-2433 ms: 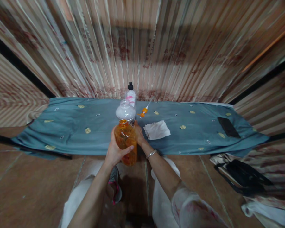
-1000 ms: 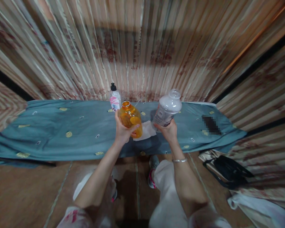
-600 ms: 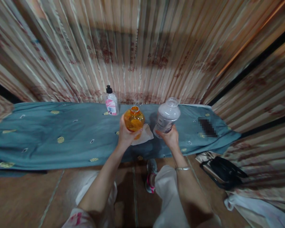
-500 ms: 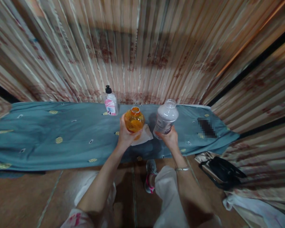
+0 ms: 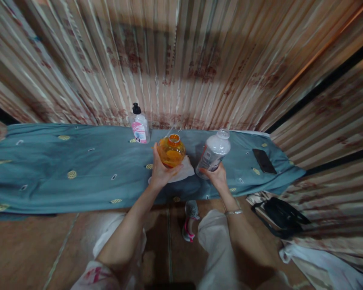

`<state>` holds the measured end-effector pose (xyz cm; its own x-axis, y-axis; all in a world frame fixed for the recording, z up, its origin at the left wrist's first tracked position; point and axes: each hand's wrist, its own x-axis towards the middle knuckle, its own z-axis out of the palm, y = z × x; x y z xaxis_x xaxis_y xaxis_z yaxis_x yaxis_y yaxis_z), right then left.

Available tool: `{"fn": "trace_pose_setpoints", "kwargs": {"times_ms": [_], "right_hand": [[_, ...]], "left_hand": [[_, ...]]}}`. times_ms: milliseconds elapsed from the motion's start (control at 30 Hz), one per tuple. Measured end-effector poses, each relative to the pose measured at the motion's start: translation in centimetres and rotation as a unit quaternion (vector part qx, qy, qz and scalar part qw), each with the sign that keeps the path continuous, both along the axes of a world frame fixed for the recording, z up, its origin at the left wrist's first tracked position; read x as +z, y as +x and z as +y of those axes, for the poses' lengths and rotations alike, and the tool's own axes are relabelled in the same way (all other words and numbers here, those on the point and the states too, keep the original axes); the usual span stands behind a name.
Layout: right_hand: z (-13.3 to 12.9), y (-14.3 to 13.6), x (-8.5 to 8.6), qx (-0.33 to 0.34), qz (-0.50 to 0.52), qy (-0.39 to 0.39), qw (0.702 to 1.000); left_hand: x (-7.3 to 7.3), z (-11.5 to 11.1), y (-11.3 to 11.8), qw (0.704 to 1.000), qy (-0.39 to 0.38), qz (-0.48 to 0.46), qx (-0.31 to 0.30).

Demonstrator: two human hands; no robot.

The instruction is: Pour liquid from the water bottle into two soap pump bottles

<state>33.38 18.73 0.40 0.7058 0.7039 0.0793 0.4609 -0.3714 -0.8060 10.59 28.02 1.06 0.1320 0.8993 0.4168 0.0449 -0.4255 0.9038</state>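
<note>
"Curtains (image 5: 181, 60) hang behind that cloth-draped counter (image 5: 93, 169). What's being held?"

"Left hand (image 5: 162, 172) is wrapped round the orange bottle (image 5: 171, 155) and the right hand (image 5: 218, 175) grips the clear bottle (image 5: 214, 152), which leans a little; they're apart from each other."

"So where's the orange bottle?"

"Over the middle of the counter, partly hiding a white cloth (image 5: 186, 172). I can't tell whether its base touches down."

"And nearby?"

"A black-capped bottle (image 5: 140, 131) with a pink label stands at the back left, and a phone (image 5: 264, 161) lies to the right."
</note>
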Motion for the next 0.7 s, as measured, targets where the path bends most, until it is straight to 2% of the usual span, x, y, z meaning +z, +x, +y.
{"fn": "trace_pose_setpoints", "kwargs": {"times_ms": [200,333,533,700], "right_hand": [[-0.3,-0.4,-1.2,0.001,0.01,0.012,1.0],[-0.2,-0.5,-1.4,-0.011,0.008,0.017,1.0],[0.3,-0.5,-0.3,-0.02,0.003,0.021,1.0],[-0.6,-1.2,1.0,-0.006,-0.005,0.025,1.0]], "left_hand": [[-0.8,-0.1,0.0,1.0,-0.017,0.018,0.013],[-1.0,0.0,0.1,1.0,-0.016,0.019,0.013],[-0.6,-0.2,0.2,1.0,0.015,0.02,0.014],[-0.5,0.0,-0.1,0.999,0.013,0.031,0.031]]}}
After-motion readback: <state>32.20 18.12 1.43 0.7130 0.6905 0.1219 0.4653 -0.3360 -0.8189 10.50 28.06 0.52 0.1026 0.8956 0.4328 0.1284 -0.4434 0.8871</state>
